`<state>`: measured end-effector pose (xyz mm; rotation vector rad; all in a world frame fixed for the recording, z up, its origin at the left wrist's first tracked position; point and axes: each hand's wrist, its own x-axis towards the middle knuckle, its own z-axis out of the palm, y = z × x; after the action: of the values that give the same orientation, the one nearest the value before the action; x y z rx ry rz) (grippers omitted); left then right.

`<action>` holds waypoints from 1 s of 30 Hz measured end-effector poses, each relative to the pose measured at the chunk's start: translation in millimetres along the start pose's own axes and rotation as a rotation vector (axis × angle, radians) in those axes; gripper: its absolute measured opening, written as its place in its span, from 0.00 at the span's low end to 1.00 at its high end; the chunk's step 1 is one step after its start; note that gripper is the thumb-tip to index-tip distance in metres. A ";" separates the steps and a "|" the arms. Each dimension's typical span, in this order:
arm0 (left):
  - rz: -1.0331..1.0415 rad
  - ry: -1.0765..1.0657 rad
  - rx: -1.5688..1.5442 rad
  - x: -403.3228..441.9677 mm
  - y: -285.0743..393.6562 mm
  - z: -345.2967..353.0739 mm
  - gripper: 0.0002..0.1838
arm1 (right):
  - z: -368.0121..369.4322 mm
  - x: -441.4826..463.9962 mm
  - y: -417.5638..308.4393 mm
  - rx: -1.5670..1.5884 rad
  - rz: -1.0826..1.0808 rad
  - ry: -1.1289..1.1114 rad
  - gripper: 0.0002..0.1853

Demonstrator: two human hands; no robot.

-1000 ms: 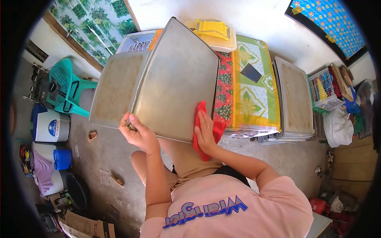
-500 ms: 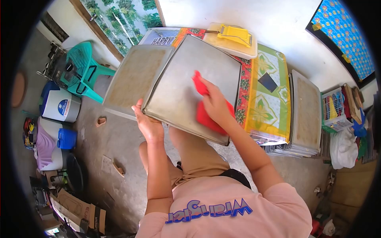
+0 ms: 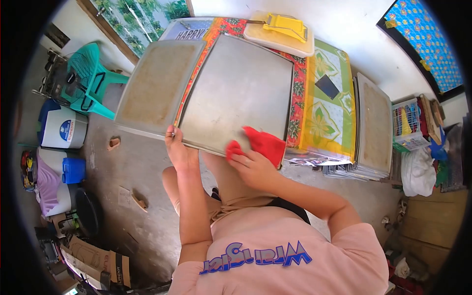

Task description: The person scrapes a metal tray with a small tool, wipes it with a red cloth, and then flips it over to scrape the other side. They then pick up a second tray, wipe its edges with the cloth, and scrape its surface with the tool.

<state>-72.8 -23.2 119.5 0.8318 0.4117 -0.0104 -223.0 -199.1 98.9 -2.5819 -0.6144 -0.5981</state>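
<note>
In the head view, a red cloth has moved from the middle right of a metal tray down to its near edge, drawn there by a person's right hand. The left hand stays at the tray's near left corner. The shift uncovers the tray's dull grey middle and, by the look of it, puts the hand work at the near border; how firmly the cloth presses cannot be told.

The right hand's fingers are bunched around the cloth, part of which spreads flat over the tray's near right area. The left hand touches the corner with its fingers raised beside the rim, though whether they close around it cannot be made out. The tray lies in front of the person, its near edge above the person's lap.

Left of the tray sits a brown-stained tray; farther left stands a green chair. Beyond the tray's far edge, a yellow plastic frame rests on a pale slab. To its right spreads a patterned table cover bearing a dark square, and past that, a stack of trays.
</note>
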 end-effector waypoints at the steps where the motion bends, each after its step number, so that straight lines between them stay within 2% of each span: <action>1: 0.033 -0.012 0.018 4.0 -2.8 -3.7 0.19 | -7.5 -25.2 3.4 -0.005 0.048 -0.031 0.21; 5: 0.046 -0.049 0.044 -5.1 6.4 6.0 0.18 | -36.0 -121.5 25.1 -0.091 0.270 -0.225 0.17; 6: 0.027 -0.077 0.033 -5.8 9.6 4.8 0.18 | -45.1 -139.8 34.2 -0.099 0.380 -0.379 0.14; 8: -0.010 -0.145 0.015 -2.5 16.2 3.4 0.18 | -70.3 -144.7 42.6 0.081 0.736 -0.340 0.12; 10: -0.018 -0.161 0.042 -1.3 17.8 0.1 0.17 | -86.3 -126.9 49.4 0.200 0.895 -0.081 0.14; 13: -0.066 -0.178 0.046 -12.5 21.5 -0.9 0.17 | -106.8 -52.2 34.0 0.287 0.781 0.197 0.17; 14: -0.088 -0.182 0.043 -17.6 23.6 -0.5 0.18 | -103.3 -27.8 28.0 0.309 0.645 0.244 0.21; 16: -0.111 -0.199 0.044 -28.3 26.0 1.1 0.18 | -81.1 13.9 14.6 0.367 0.477 0.068 0.27; 17: -0.121 -0.207 0.045 -33.6 26.6 1.6 0.18 | -53.9 28.3 13.0 0.379 0.328 0.021 0.26; 18: -0.112 -0.205 0.055 -38.6 26.8 1.9 0.18 | -34.6 45.7 10.7 0.218 0.170 -0.101 0.27; 19: -0.104 -0.202 0.067 -44.0 26.8 2.1 0.18 | -24.4 62.6 6.7 0.182 0.122 -0.110 0.27; 22: -0.007 -0.238 0.156 -62.6 31.4 1.5 0.17 | 0.1 118.1 35.1 0.196 0.051 0.083 0.27; 25: 0.115 -0.318 0.212 -82.9 46.4 10.4 0.20 | 3.6 174.1 78.2 0.341 -0.022 0.320 0.27; 29: 0.177 -0.371 0.353 -95.8 60.1 10.7 0.22 | -0.8 250.7 144.0 0.413 0.119 0.559 0.24; 30: 0.189 -0.369 0.383 -98.5 59.6 9.5 0.23 | -2.6 263.8 165.1 0.405 0.140 0.556 0.24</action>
<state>-150.2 -4.4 203.3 1.2178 -0.0217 -0.0681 72.4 -250.5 182.2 -1.9407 -0.3188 -0.9779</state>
